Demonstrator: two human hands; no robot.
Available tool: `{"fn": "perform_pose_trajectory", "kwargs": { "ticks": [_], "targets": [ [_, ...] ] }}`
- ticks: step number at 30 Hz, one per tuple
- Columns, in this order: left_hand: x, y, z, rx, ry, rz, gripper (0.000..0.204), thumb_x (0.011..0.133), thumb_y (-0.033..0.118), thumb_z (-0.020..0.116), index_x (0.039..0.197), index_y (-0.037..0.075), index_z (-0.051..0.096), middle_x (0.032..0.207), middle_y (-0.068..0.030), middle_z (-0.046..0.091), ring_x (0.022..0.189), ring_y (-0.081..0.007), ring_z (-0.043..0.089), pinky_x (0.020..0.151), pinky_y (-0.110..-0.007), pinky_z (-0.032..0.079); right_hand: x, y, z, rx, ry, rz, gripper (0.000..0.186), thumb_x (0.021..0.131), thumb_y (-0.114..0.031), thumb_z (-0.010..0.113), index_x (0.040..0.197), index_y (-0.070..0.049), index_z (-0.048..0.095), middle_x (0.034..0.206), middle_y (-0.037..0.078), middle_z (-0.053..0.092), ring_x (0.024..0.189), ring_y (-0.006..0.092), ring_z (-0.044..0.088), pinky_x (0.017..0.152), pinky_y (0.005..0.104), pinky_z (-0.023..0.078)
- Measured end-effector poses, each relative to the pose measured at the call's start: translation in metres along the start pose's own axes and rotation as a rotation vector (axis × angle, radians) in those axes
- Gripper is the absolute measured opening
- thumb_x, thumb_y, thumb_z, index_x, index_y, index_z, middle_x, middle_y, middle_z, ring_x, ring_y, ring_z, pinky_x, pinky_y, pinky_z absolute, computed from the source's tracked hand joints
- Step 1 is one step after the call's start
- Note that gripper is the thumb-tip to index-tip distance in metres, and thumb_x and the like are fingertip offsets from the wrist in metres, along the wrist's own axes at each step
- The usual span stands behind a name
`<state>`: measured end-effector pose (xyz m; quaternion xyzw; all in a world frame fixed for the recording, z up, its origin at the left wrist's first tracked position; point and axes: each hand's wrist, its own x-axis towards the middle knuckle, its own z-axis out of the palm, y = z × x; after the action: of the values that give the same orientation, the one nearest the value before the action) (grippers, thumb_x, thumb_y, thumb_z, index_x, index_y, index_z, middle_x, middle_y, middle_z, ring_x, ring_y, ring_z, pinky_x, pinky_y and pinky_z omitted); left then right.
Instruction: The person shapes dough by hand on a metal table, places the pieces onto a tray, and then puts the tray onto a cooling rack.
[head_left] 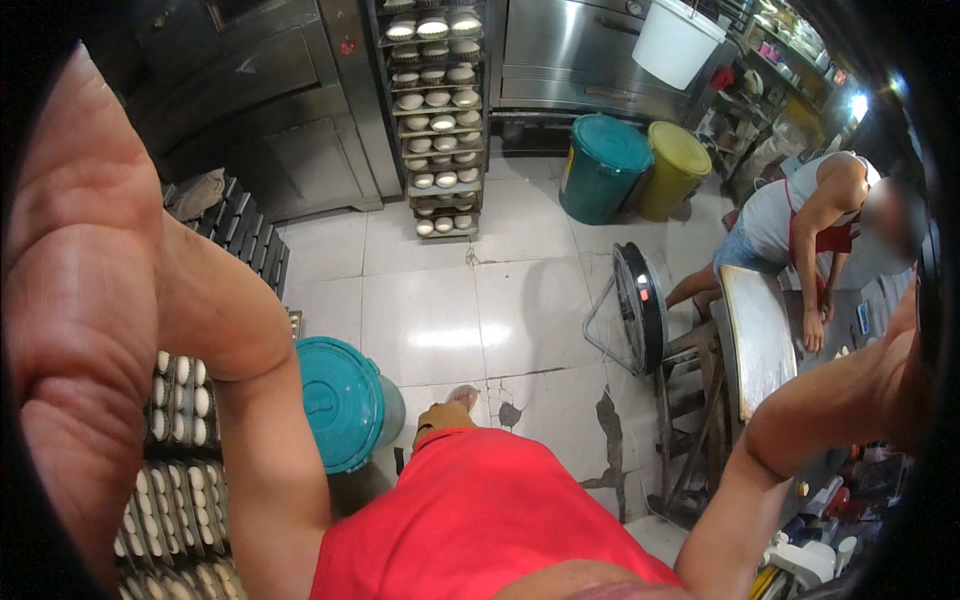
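Note:
My left hand [85, 330] is raised very close to the camera and fills the left edge of the view. Its palm side shows, with one digit stretching upward, while the other fingers fall outside the picture. Over on the right, my right forearm [820, 410] is lifted too, and my right hand [905, 365] runs into the dark rim, so its fingers are hidden. Nothing held shows in either hand. Below the left arm are trays of pale dough pieces [180, 505], and a teal lidded bin [340, 400] stands beside that arm.
A tall rack [435, 130] of filled trays stands ahead by a steel oven [560, 50]. Teal [605, 165] and yellow bins [675, 170] sit nearby. At right, a co-worker [800, 220] leans over a worktable [850, 310], near a black round-framed fan [640, 310]. The tiled floor is cracked.

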<state>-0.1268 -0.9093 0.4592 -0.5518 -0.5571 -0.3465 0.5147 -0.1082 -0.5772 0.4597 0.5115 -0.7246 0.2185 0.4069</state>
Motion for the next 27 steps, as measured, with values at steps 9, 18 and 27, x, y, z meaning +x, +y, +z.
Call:
{"fn": "perform_pose_trajectory", "kwargs": {
  "ticks": [9,18,27],
  "targets": [
    [-0.025,0.027,0.003,0.077,0.081,-0.037,0.018,0.096,0.025,0.068,0.108,0.013,0.062,0.098,-0.0042,0.057,0.087,-0.0218,0.056,0.077,-0.041,0.047,-0.015,-0.020,0.018,0.124,0.140,-0.005,0.034,0.093,-0.027,0.074,0.114,-0.003,0.064,0.103,0.012,0.069,0.093,0.0254,0.067,0.087,0.0429,0.052],
    [-0.020,0.037,-0.004,0.167,0.078,-0.053,0.016,0.096,0.027,0.068,0.105,0.016,0.061,0.096,-0.0020,0.054,0.083,-0.0204,0.054,0.072,-0.038,0.046,-0.001,-0.011,0.035,0.261,0.244,-0.063,0.025,0.091,-0.022,0.076,0.106,-0.005,0.067,0.096,0.011,0.070,0.086,0.0247,0.068,0.081,0.0420,0.054],
    [-0.109,0.033,-0.010,0.193,0.185,-0.269,0.014,0.093,0.018,0.072,0.101,0.010,0.064,0.091,-0.0048,0.059,0.076,-0.0192,0.058,0.066,-0.033,0.047,-0.016,0.027,0.129,0.522,0.345,0.125,0.016,0.090,-0.018,0.078,0.098,-0.007,0.069,0.089,0.010,0.070,0.078,0.0240,0.069,0.075,0.0412,0.056]
  ]
}}
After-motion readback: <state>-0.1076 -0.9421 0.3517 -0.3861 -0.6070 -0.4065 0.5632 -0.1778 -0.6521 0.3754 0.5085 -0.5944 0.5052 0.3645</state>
